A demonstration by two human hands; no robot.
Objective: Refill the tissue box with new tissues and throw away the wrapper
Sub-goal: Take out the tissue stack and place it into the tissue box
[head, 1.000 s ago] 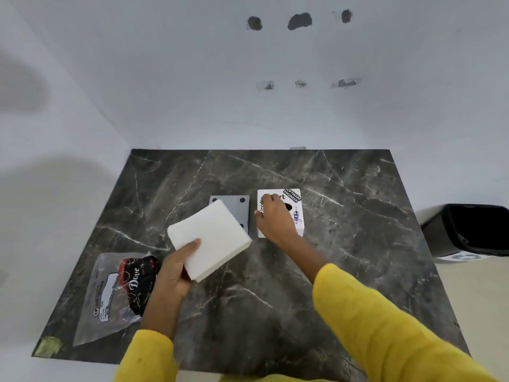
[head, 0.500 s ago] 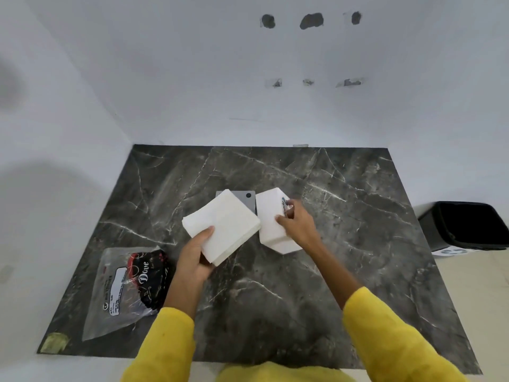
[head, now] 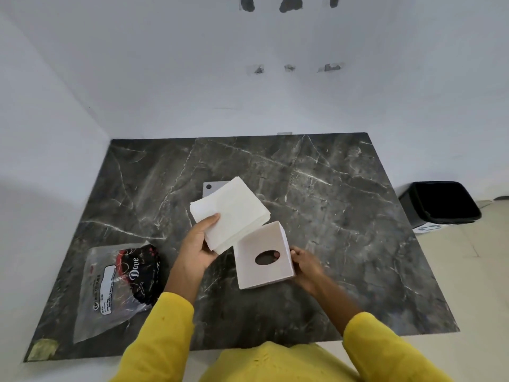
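My left hand (head: 199, 248) grips a thick white stack of tissues (head: 230, 212) by its near corner, held above the middle of the table. My right hand (head: 308, 264) holds the white tissue box (head: 263, 255) from its right side, turned so its open inside faces me; the oval slot shows as a dark hole. The stack's lower edge meets the box's upper left corner. A clear plastic wrapper (head: 113, 285) with black and red print lies flat at the table's front left.
The dark marble table (head: 344, 216) stands in a white corner. A grey square plate with dark dots (head: 210, 188) lies behind the tissues. A black bin (head: 440, 202) sits on the floor right of the table. A yellowish scrap (head: 44, 348) marks the front left corner.
My right hand lifted the box off the table, drew it toward me and turned its open side up. My left hand brought the tissue stack right until it meets the box.
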